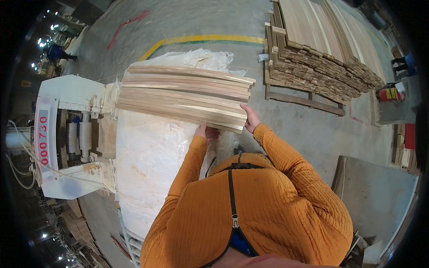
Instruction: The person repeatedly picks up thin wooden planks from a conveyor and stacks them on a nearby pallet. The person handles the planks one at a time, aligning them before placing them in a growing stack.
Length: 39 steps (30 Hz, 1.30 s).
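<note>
Several long pale wooden strips (183,96) lie side by side on a table covered in white plastic sheeting (147,156). Their right ends stick out unevenly, and a gap shows between some of the farther strips. My left hand (206,131) grips the near edge of the strips close to their right end, thumb up and fingers partly under the wood. At the right end, my right hand (251,118) is closed around the ends of the nearest strips, its fingers partly hidden. The left ends of the strips reach toward a white machine (73,87).
Rollers (85,136) show in the machine's opening at left. A tall stack of boards (313,67) stands on a wooden pallet (308,100) at the far right. A grey panel (375,201) is at lower right. Yellow floor tape (210,39) runs beyond the table.
</note>
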Available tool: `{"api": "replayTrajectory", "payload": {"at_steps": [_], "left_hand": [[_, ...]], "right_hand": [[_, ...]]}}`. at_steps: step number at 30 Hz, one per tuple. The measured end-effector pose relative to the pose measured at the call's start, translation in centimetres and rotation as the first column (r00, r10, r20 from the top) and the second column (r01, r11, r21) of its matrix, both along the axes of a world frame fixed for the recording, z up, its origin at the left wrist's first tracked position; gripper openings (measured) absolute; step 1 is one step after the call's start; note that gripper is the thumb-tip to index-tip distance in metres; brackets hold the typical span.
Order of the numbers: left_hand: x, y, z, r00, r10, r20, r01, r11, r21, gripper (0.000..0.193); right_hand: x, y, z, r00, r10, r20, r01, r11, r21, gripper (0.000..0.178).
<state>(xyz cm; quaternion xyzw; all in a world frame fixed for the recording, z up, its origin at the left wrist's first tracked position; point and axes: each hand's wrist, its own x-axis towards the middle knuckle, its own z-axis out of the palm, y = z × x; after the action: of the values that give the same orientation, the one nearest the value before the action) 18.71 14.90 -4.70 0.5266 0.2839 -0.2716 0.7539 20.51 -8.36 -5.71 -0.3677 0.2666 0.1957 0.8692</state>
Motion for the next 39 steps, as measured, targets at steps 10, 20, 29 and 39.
{"api": "replayTrajectory", "payload": {"at_steps": [10,20,29,39], "left_hand": [[0.0,-0.3,-0.3,0.999,0.009,-0.041,-0.013,0.995,-0.096,0.062],[0.1,-1.4,0.8,0.991,0.096,-0.089,-0.093,0.995,0.043,0.057],[0.1,-1.6,1.1,0.989,0.069,-0.131,-0.065,0.997,0.039,0.07],[-2.9,-4.2,1.5,0.998,0.06,-0.012,-0.058,0.991,0.117,0.082]], "right_hand": [[0.3,-0.6,0.7,0.998,-0.054,-0.036,0.057,0.992,0.109,0.05],[1.6,-0.6,-0.5,0.993,-0.102,0.064,0.106,0.992,-0.066,0.055],[2.1,-0.6,-1.2,0.989,-0.138,0.062,0.133,0.988,0.079,0.046],[-1.3,-2.2,-1.8,0.985,-0.106,0.135,0.122,0.986,-0.112,0.03]]}}
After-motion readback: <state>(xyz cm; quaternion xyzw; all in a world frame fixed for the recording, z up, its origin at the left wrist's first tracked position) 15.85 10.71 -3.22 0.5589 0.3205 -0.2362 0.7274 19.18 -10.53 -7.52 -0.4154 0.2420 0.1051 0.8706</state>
